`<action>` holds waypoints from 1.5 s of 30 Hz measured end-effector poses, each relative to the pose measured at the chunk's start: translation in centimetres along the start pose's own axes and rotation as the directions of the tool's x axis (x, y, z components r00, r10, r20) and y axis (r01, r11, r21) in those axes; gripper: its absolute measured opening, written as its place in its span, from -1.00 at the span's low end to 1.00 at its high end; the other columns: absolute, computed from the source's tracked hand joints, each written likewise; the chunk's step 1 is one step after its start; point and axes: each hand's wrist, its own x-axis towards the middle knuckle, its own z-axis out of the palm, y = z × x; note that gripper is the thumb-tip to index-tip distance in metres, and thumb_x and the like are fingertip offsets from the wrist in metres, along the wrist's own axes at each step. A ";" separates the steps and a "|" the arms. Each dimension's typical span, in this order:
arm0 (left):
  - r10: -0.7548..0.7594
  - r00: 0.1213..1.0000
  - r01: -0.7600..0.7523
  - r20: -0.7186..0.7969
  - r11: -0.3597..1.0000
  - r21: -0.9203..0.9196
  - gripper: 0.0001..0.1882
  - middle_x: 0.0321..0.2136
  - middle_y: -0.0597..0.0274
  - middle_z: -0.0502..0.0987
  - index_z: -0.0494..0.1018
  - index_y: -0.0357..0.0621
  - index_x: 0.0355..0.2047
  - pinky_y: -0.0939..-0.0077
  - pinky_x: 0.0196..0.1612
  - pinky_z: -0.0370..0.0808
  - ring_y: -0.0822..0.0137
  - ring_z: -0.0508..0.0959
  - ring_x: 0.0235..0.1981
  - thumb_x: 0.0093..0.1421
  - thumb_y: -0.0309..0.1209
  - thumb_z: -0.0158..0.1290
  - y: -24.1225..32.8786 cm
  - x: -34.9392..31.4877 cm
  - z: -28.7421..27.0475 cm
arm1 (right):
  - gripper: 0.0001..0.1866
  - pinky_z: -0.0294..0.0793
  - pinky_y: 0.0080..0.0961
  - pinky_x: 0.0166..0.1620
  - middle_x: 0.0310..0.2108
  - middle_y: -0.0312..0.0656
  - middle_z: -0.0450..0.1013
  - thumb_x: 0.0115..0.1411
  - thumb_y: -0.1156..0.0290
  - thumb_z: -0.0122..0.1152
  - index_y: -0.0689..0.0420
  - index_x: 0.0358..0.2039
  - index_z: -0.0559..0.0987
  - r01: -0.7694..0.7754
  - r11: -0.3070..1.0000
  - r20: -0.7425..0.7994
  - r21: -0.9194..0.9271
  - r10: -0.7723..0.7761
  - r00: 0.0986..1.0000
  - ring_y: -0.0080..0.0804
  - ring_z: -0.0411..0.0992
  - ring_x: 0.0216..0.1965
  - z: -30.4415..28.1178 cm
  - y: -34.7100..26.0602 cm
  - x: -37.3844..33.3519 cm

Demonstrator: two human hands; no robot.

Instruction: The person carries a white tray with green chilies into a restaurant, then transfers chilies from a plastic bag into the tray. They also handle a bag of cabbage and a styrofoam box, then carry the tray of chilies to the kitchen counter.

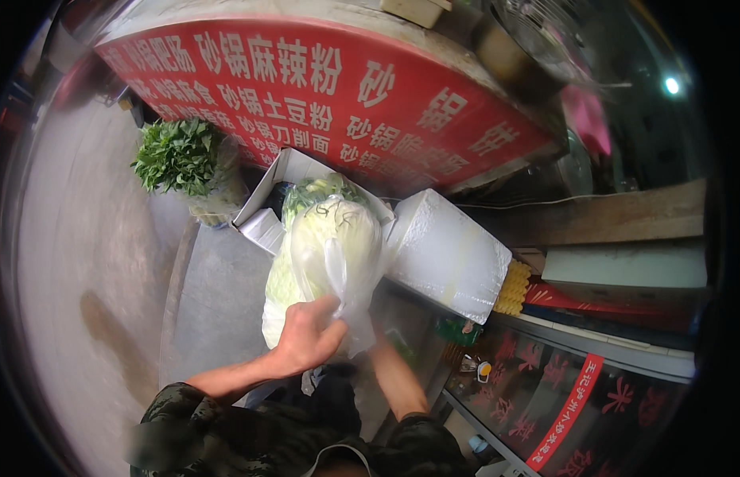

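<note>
A clear plastic bag (335, 266) full of pale cabbage (346, 222) is in front of the person, in line with an open white box (261, 232); whether it rests on the box or hangs over it, I cannot tell. The left hand (310, 334) is closed in a fist around the gathered neck of the bag. The right hand (377, 342) is on the far side of the loose plastic, mostly hidden and blurred, so I cannot tell whether it grips anything.

The likeliest trouble is the thin film: the cabbage looks heavy for it, and a load pulling on one bunched neck could stretch or split it. If the left hand's hold slackens before a knot is made, the neck could fall open and cabbage could tip out onto the floor (223, 290). Swinging the bag to the right could knock the wrapped white foam box (445, 254), which is just beside the open box. A swing to the left could crush the bunch of leafy greens (179, 157), whose leaves stick out of their own bag. The box's raised flaps could also snag the plastic and tear it.
</note>
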 end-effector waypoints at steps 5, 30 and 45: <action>0.019 0.999 -0.019 0.045 1.000 0.016 -0.84 -0.72 -0.17 0.37 0.39 -0.35 -0.45 0.19 -0.60 0.34 -0.09 0.41 -0.71 -0.04 -0.49 0.00 -1.1 1.0 -2.0 | -0.60 0.48 -0.38 -0.20 -0.10 -0.15 0.43 0.29 0.19 -0.07 0.15 0.04 0.37 -0.002 1.000 0.039 0.001 0.002 0.999 -0.34 0.43 -0.18 5.3 -3.7 6.2; -0.472 0.834 0.352 -0.284 0.853 -0.385 -0.96 -0.62 0.41 0.34 0.34 -0.30 -0.62 0.62 -0.50 0.20 0.58 0.29 -0.54 -0.12 -0.66 -0.03 -6.7 -12.7 -13.1 | -0.62 0.45 -0.43 -0.15 -0.07 -0.19 0.42 0.29 0.26 -0.08 0.22 0.01 0.41 -0.092 0.867 0.402 -0.490 0.318 0.858 -0.45 0.39 -0.12 13.6 5.3 -3.5; -0.353 0.924 0.357 -0.149 0.934 0.005 -0.91 -0.79 0.15 0.18 0.30 -0.35 -0.61 0.41 -0.64 0.16 0.42 0.22 -0.72 -0.10 -0.55 -0.04 -22.7 4.1 -33.2 | -0.63 0.44 -0.44 -0.13 -0.05 -0.22 0.42 0.30 0.30 -0.11 0.24 0.02 0.42 -0.158 0.939 0.212 -0.307 0.229 0.950 -0.51 0.37 -0.08 38.0 10.6 8.5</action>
